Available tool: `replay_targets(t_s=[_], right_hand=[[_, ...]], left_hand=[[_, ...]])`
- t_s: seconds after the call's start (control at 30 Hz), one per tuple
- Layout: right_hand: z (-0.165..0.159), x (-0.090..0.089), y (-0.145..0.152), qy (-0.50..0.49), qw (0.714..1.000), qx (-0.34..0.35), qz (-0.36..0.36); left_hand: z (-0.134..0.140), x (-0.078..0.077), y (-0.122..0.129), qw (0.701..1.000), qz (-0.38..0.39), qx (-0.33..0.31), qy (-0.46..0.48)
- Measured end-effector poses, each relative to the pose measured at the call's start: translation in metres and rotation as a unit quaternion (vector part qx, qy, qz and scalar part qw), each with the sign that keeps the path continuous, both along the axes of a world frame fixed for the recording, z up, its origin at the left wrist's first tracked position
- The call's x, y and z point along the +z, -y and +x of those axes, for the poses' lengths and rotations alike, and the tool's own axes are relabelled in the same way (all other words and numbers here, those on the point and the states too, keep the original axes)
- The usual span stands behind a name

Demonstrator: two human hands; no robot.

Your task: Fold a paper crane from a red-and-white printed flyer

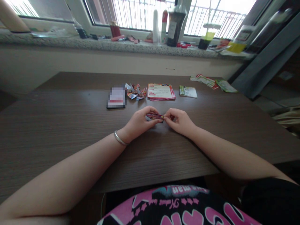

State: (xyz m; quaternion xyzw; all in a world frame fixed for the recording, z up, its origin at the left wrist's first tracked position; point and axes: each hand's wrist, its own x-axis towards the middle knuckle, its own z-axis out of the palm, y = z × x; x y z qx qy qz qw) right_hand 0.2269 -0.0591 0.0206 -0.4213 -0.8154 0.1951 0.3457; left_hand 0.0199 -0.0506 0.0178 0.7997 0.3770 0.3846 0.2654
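Note:
A small folded piece of colourful printed paper (pixel 154 116) is held low over the table, its edge toward me. My left hand (pixel 142 120) pinches it between thumb and fingers. At its right end, the thumb and forefinger of my right hand (pixel 179 120) are closed on it. Just beyond my hands lie several folded paper pieces (pixel 136 92) in a loose cluster. A stack of red-edged printed sheets (pixel 161 91) sits right of that cluster. Farther right is a smaller stack of green-and-white cards (pixel 188 91).
A phone-like dark-edged object (pixel 116 97), its face blurred out, lies left of the cluster. Loose green and red paper strips (pixel 206 82) rest at the table's back right. Bottles (pixel 175 26) and small items line the stone windowsill (pixel 140 47) behind the table (pixel 70 125).

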Motion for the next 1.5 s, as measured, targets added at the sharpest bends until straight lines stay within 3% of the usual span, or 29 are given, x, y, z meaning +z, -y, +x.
replay_targets(t_s=[0.17, 0.53, 0.97, 1.2, 1.5], right_hand=[[-0.004, -0.005, -0.001, -0.094, 0.994, -0.019, -0.060], [-0.005, -0.013, -0.007, -0.178, 0.973, 0.017, -0.148], [-0.008, -0.008, -0.002, -0.082, 0.989, 0.019, -0.118], [-0.010, -0.005, 0.001, -0.035, 0.989, 0.068, -0.130], [-0.010, -0.006, -0.001, -0.036, 0.983, 0.082, -0.159]], left_hand=[[0.002, -0.004, -0.001, 0.992, -0.076, -0.007, 0.098], [0.002, -0.001, -0.003, 0.996, -0.082, 0.002, 0.046], [0.003, 0.002, 0.000, 0.999, -0.047, -0.014, 0.016], [0.005, 0.005, 0.003, 0.987, -0.126, -0.028, 0.093], [0.004, 0.001, 0.002, 0.977, -0.161, 0.003, 0.137]])
